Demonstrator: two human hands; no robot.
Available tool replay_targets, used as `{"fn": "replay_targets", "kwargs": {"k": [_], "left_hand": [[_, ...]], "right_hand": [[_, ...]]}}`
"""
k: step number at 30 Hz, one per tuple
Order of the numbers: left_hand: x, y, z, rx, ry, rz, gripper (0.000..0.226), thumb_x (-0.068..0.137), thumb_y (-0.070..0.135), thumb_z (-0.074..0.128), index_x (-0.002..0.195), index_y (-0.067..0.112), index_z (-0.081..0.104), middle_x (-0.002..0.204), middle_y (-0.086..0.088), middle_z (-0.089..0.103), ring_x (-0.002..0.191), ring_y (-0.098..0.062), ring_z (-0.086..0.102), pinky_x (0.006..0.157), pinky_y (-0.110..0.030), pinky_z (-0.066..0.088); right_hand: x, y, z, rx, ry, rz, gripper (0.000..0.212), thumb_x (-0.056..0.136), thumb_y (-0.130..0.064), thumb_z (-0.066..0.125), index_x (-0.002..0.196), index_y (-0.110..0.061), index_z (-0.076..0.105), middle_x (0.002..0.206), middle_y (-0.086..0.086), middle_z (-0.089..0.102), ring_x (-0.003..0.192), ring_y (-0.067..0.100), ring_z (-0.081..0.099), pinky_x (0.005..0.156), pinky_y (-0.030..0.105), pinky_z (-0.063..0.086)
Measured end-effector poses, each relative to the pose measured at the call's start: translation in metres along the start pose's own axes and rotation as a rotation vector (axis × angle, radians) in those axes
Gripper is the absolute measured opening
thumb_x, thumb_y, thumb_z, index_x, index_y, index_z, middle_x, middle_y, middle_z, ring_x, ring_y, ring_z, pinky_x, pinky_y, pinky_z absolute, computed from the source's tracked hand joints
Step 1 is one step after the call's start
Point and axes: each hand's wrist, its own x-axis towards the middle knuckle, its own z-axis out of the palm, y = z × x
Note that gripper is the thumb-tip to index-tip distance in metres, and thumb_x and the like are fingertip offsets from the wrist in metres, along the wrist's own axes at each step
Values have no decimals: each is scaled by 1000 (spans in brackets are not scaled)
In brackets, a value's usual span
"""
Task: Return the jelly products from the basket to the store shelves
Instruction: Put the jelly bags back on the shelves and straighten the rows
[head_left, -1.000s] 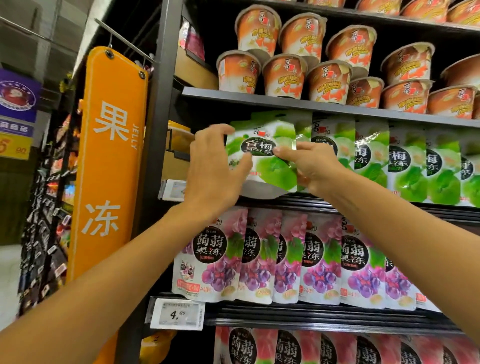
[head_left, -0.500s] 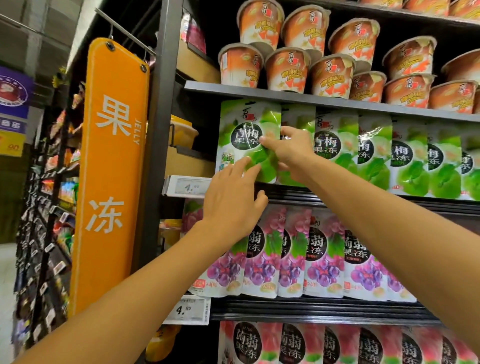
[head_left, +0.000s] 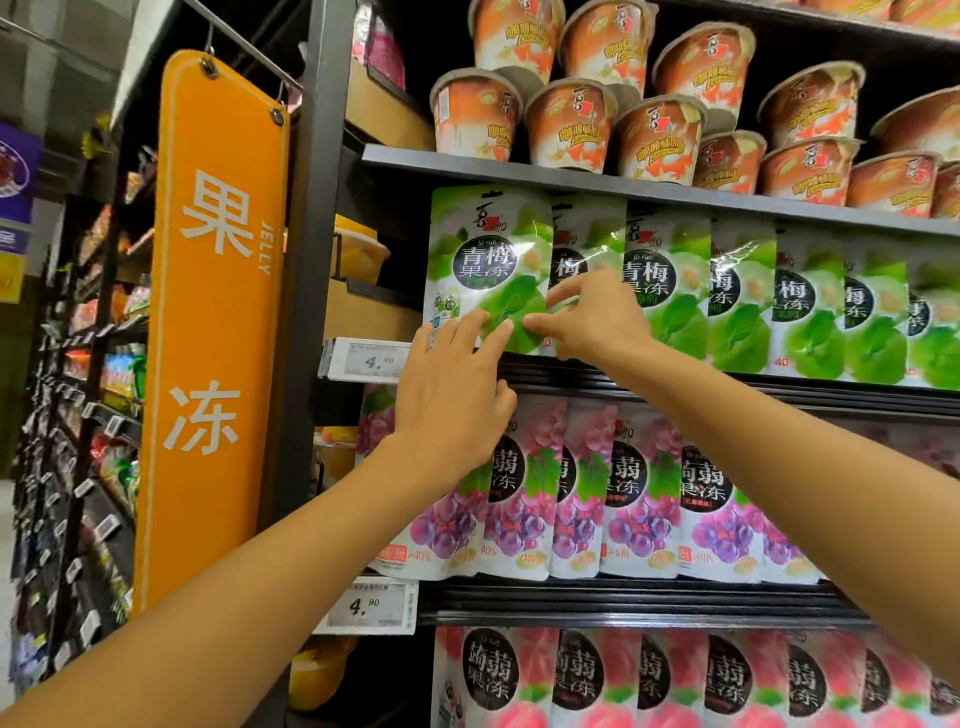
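Note:
A green plum jelly pouch (head_left: 488, 249) stands upright at the left end of the row of matching green pouches (head_left: 810, 312) on the middle shelf (head_left: 727, 389). My left hand (head_left: 452, 395) reaches up with straight fingers, and their tips touch the pouch's lower front. My right hand (head_left: 597, 322) is at the pouch's lower right edge, with thumb and fingers spread and lightly touching it. The basket is out of view.
Orange jelly cups (head_left: 571, 124) are stacked on the shelf above. Purple grape pouches (head_left: 639, 499) fill the shelf below, with pink peach pouches (head_left: 675, 680) under them. An orange hanging "JELLY" sign (head_left: 213, 312) and the shelf's black upright stand at the left. A price tag (head_left: 363, 358) juts from the shelf edge.
The green pouch went from tilted in both hands to standing upright in the row. My left hand dropped to its lower front and my right hand's grip loosened.

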Motion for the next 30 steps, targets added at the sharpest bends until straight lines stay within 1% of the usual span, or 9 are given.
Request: {"fn": "replay_targets", "kwargs": {"k": [1, 3, 9, 16, 22, 24, 26, 28, 30], "left_hand": [[0, 0, 1, 5, -6, -7, 58, 97, 35, 44, 152, 26, 28, 156, 0, 28, 142, -20, 27, 122, -42, 12], [1, 0, 2, 16, -9, -14, 56, 98, 36, 43, 151, 26, 30, 155, 0, 29, 142, -20, 28, 122, -42, 10], [2, 2, 2, 25, -23, 1, 52, 102, 43, 30, 150, 24, 33, 155, -2, 31, 142, -20, 29, 122, -43, 6], [5, 9, 3, -3, -7, 14, 51, 101, 44, 30, 147, 23, 39, 148, -2, 38, 136, -20, 37, 121, -43, 7], [1, 9, 3, -78, 44, 4, 49, 100, 41, 35, 146, 26, 40, 147, 0, 41, 137, -18, 37, 122, -43, 5], [-3, 14, 1, -140, 87, 23, 48, 100, 38, 39, 147, 28, 39, 145, 1, 45, 138, -17, 37, 122, -44, 6], [-10, 23, 3, -203, 113, 54, 46, 99, 35, 41, 144, 26, 42, 142, 2, 49, 137, -16, 39, 122, -44, 10], [-18, 34, 8, -277, 142, 65, 42, 97, 31, 45, 138, 22, 48, 136, 2, 54, 130, -17, 44, 118, -40, 20], [-28, 45, 14, -442, 166, 33, 36, 95, 25, 51, 129, 17, 55, 125, 3, 59, 119, -20, 50, 107, -35, 32]], "right_hand": [[1, 0, 2, -4, -18, -1, 24, 81, -38, 78, 93, -25, 63, 77, 5, 75, 61, 15, 72, 81, 42, 58], [3, 1, 7, -9, -39, -3, 26, 83, -38, 76, 98, -23, 62, 70, 7, 74, 57, 13, 70, 81, 42, 58], [4, 10, 9, -8, -21, 7, 29, 85, -39, 73, 108, -24, 65, 70, 2, 75, 47, 8, 67, 81, 42, 58], [-4, 16, 1, 46, 43, 0, 22, 83, -32, 77, 99, -20, 68, 73, 1, 73, 46, 12, 68, 73, 37, 60], [-17, 18, -7, 111, 117, -25, 17, 87, -31, 72, 98, -19, 70, 72, -5, 73, 48, 14, 68, 70, 42, 61], [-24, 21, -9, 118, 134, -36, 14, 87, -35, 69, 95, -23, 69, 76, -7, 73, 50, 13, 69, 72, 43, 60], [-34, 30, -9, 141, 164, -48, 12, 87, -36, 67, 94, -26, 69, 81, -8, 73, 60, 12, 71, 72, 46, 60], [-46, 41, -8, 179, 181, -47, 10, 86, -31, 67, 93, -25, 69, 85, -5, 73, 78, 13, 72, 74, 48, 59], [-63, 53, -8, 211, 170, -31, 9, 84, -24, 68, 93, -22, 71, 85, -4, 72, 84, 14, 70, 77, 49, 57]]}}
